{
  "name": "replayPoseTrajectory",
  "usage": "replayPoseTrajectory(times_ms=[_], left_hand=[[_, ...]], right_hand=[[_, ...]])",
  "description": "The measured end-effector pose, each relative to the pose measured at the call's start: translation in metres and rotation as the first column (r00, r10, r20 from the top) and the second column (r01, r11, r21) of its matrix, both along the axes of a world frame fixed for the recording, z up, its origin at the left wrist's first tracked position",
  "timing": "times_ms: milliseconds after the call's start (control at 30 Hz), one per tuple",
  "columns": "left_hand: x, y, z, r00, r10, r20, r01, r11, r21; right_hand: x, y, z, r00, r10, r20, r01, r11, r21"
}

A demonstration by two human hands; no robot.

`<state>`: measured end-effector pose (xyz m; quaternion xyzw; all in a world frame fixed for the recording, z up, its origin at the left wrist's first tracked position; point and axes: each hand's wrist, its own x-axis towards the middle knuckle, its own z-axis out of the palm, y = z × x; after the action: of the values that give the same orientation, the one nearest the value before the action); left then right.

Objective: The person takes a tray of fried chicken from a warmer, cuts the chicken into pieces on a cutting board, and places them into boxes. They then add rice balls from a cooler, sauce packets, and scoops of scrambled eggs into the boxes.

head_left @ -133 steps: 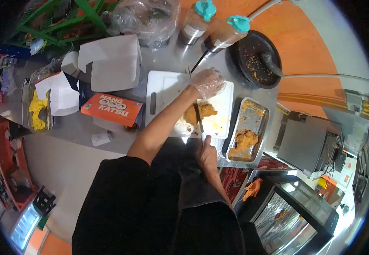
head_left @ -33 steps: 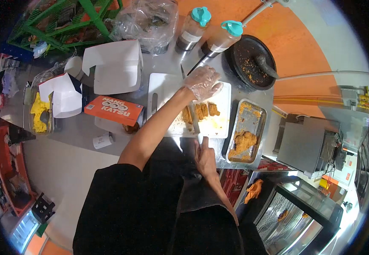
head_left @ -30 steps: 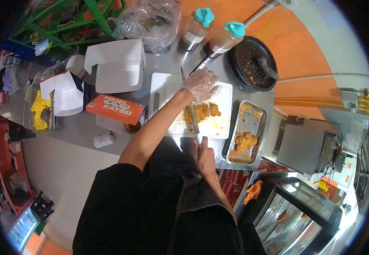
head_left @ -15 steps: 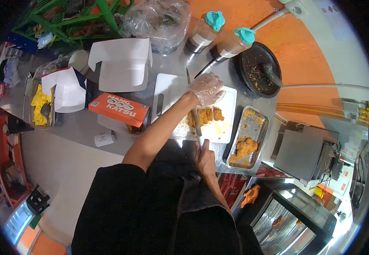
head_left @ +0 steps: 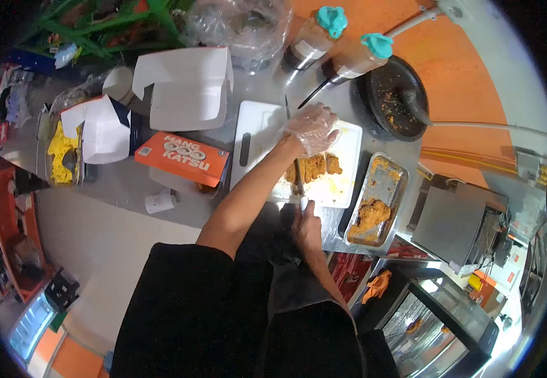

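My left hand [head_left: 313,130], in a clear plastic glove, is over the upper part of the white cutting board [head_left: 245,120]. Its fingers are bent, with a gap between thumb and fingers, and nothing shows in them. Just below it lies a breaded cutlet [head_left: 314,167] cut into strips. In my bare right hand [head_left: 308,228] is the white handle of a knife [head_left: 300,181]. The blade runs away from me across the board, at the left of the strips, and passes beneath my left wrist. Crumbs lie around the cutlet.
Right of the board are a metal tray [head_left: 401,189] holding a fried piece [head_left: 372,215], and a dark stone mortar [head_left: 374,104]. Two teal-capped bottles [head_left: 305,49] stand behind. At left are an orange printed box [head_left: 182,159], open white boxes [head_left: 188,104] and a container of yellow food [head_left: 62,154].
The view has shifted slightly, moving the board and hands a little rightward in it. My left hand's thumb now shows apart from the fingers. The knife stays in my right hand.
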<state>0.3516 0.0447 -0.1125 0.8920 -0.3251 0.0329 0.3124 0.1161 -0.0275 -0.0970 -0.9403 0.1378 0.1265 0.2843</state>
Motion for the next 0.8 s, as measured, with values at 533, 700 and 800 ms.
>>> replayPoseTrajectory(times_ms=[533, 700, 800], left_hand=[[-0.149, 0.005, -0.006, 0.919, 0.387, -0.077, -0.383, 0.922, 0.062], [-0.142, 0.016, -0.027, 0.932, 0.290, -0.216, -0.278, 0.957, 0.086], [-0.142, 0.024, -0.030, 0.942, 0.280, -0.186, -0.275, 0.960, 0.054]], right_hand=[[-0.076, -0.088, 0.049, 0.916, -0.387, 0.103, 0.293, 0.824, 0.485], [-0.108, -0.127, 0.063, 0.857, -0.514, 0.040, 0.415, 0.734, 0.538], [-0.110, -0.139, 0.075, 0.831, -0.556, 0.023, 0.438, 0.680, 0.588]])
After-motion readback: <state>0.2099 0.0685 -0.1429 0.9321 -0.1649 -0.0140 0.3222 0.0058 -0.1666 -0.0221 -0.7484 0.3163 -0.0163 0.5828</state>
